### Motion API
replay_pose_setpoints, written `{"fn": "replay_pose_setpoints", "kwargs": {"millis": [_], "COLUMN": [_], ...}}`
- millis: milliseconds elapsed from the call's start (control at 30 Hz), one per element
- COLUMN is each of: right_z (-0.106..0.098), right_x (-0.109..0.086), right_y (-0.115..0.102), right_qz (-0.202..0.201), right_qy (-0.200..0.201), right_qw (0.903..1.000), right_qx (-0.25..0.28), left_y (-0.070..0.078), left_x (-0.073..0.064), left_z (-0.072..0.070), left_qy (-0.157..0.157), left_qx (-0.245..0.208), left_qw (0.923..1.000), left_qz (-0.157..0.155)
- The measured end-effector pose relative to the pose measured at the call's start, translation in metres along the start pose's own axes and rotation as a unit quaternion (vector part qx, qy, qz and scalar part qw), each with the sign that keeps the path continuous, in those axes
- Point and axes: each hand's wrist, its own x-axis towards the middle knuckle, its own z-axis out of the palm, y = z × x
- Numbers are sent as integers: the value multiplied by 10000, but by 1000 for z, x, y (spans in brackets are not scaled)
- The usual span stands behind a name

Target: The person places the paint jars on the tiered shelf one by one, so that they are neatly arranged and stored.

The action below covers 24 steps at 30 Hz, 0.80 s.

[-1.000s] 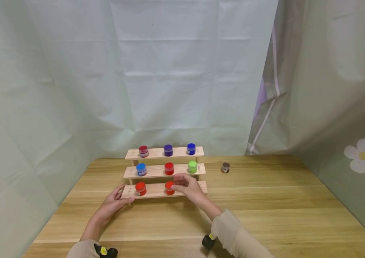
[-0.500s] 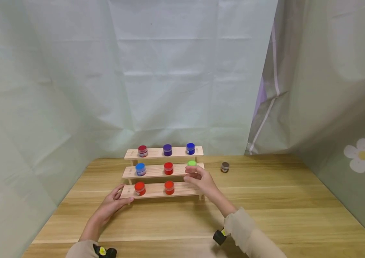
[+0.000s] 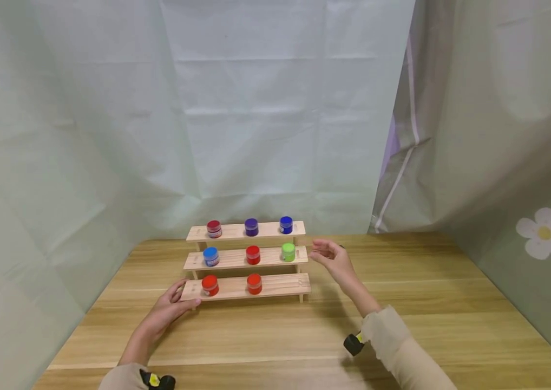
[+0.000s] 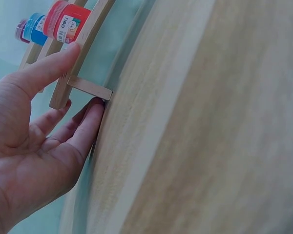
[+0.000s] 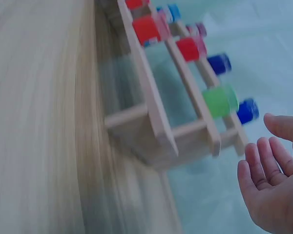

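Note:
A three-step wooden display stand (image 3: 282,284) holds several small lidded paint jars. Two orange-red jars (image 3: 254,284) are on the lowest step, at its left and middle. Light blue (image 3: 210,257), red (image 3: 253,254) and green (image 3: 288,252) jars line the middle step. On top sit a dark red jar (image 3: 214,229), a purple jar (image 3: 251,227) and a dark blue jar (image 3: 286,225). My left hand (image 3: 165,310) grips the lowest step's left end, thumb along the plank in the left wrist view. Off the stand's right side, my right hand (image 3: 339,265) holds nothing, fingers loosely bent.
The wood-grain table (image 3: 431,303) stretches to the right of the stand. A pale cloth backdrop (image 3: 266,135) hangs behind it, and a flowered cloth (image 3: 490,162) borders the right side. The dark jar's spot is hidden by my right hand.
My right hand has left the middle jar on the lowest step and travelled right and back, past the green jar, in front of the dark jar. The left hand keeps its grip.

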Motion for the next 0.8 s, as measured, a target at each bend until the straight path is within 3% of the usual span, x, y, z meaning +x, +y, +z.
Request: {"fn": "replay_pose_setpoints", "kwargs": {"millis": [500,800], "right_z": [-46,-60], "right_x": [21,29], "right_y": [39,46], "right_qz": [457,763], "right_qy": [863,967], "right_qw": [9950,9923], "right_qx": [-214,-160], "left_y": [-1,3], "left_x": [-2,-4], "left_z": [1,2], "left_qy": [77,113], "left_qx": [-52,-14], "left_qw": [10000,9999], "left_qz": [-5,-24]}}
